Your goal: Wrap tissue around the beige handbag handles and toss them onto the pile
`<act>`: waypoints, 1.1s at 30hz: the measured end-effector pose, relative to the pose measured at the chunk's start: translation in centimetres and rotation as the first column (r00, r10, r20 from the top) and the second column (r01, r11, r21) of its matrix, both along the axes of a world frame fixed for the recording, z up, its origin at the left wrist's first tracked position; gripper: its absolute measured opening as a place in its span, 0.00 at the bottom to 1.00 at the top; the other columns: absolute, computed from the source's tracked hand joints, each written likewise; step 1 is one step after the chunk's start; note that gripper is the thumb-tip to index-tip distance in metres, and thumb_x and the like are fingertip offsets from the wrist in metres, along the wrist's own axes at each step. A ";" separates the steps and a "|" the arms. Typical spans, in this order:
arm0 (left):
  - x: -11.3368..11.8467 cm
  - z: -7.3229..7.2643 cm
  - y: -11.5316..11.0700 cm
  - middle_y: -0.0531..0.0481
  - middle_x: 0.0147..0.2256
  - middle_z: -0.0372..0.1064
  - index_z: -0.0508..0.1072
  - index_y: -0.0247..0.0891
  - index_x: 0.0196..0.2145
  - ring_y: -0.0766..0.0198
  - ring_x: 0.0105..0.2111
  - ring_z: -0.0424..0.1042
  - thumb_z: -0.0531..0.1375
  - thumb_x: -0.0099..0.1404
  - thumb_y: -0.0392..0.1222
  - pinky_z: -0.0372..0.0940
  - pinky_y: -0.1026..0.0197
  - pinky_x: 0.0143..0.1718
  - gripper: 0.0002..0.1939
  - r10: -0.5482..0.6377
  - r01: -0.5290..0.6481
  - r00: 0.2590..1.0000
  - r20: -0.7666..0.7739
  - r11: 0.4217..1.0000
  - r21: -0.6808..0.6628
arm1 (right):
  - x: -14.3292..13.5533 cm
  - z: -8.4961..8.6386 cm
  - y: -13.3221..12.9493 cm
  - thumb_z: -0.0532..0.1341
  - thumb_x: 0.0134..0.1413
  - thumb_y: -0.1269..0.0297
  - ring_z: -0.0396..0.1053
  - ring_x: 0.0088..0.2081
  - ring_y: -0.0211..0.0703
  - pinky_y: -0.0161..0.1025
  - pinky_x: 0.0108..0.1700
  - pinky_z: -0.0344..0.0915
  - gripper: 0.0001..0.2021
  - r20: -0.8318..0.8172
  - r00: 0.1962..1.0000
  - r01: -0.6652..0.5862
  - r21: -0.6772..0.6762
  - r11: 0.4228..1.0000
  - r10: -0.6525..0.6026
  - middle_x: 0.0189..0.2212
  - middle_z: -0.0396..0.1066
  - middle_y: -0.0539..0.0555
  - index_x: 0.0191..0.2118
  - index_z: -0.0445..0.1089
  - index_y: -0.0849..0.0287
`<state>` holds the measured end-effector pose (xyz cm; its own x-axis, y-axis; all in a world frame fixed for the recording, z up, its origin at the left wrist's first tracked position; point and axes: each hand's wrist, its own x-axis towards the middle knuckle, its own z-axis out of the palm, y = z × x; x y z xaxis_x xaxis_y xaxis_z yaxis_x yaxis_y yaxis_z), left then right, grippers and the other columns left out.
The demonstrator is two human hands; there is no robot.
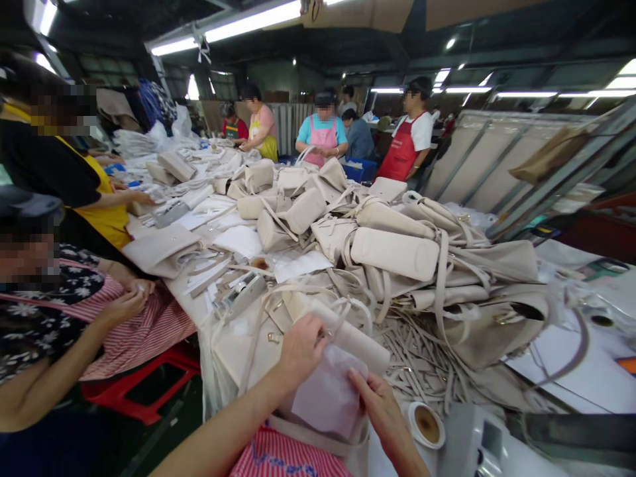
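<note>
A thin whitish sheet [328, 391] lies over a beige bag [352, 334] at the front edge of the table. My right hand [375, 397] pinches the sheet's right edge between thumb and fingers. At the bag's upper part, beside its thin handles, my left hand [304, 348] has its fingers closed; what they hold is too small to make out. A small gold-coloured clasp [274, 338] shows left of my left hand. The bag's strap loops down in front of a red-striped apron.
Beige bags [395, 253] are heaped beyond my hands, with loose straps [415, 364] at right. A tape roll [426, 425] and grey dispenser [477, 444] stand front right. A seated person [119, 305] is close at left; other people stand around the table.
</note>
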<state>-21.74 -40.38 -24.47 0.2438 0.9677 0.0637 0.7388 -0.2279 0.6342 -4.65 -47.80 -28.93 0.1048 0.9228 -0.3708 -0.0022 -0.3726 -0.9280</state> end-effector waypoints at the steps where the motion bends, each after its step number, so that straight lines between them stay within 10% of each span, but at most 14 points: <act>1: 0.2 0.1 0.2 0.49 0.34 0.70 0.70 0.39 0.33 0.57 0.37 0.69 0.58 0.63 0.40 0.60 0.58 0.39 0.03 0.004 -0.004 1.000 -0.007 1.000 0.003 | 0.2 -0.1 0.0 0.66 0.40 0.35 0.52 0.19 0.35 0.33 0.20 0.50 0.27 0.004 1.000 -0.005 0.003 1.000 0.005 0.13 0.58 0.47 0.20 0.74 0.60; 11: 1.9 1.3 1.8 0.41 0.40 0.70 0.69 0.38 0.33 0.52 0.43 0.67 0.55 0.61 0.31 0.60 0.51 0.47 0.05 -0.066 0.065 0.990 -0.128 0.998 -0.013 | -0.3 -0.6 0.2 0.66 0.42 0.37 0.58 0.21 0.38 0.34 0.24 0.55 0.26 -0.059 0.997 -0.042 0.010 0.999 0.043 0.18 0.69 0.50 0.26 0.79 0.60; 23: 0.1 3.8 3.3 0.60 0.21 0.61 0.64 0.40 0.30 0.67 0.21 0.63 0.60 0.53 0.36 0.58 0.66 0.23 0.08 -0.034 0.178 0.904 0.426 0.936 -0.303 | -1.4 0.9 1.3 0.68 0.43 0.42 0.73 0.28 0.50 0.43 0.32 0.68 0.21 -0.383 0.922 0.030 -0.053 0.998 -0.048 0.26 0.78 0.55 0.31 0.79 0.57; 33: -0.8 4.0 1.0 0.59 0.22 0.63 0.66 0.38 0.28 0.69 0.23 0.62 0.62 0.49 0.35 0.56 0.67 0.25 0.08 0.092 0.143 0.773 0.627 0.938 -0.314 | -2.2 1.3 2.7 0.68 0.46 0.45 0.76 0.32 0.53 0.43 0.32 0.70 0.20 -0.354 0.930 0.096 -0.024 0.995 -0.098 0.29 0.80 0.55 0.36 0.78 0.58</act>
<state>-22.58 -39.38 -20.50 0.2878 0.9518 -0.1058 0.1470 0.0652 0.9870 -6.87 -45.06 -27.59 0.0543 0.9124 -0.4057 -0.3670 -0.3597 -0.8579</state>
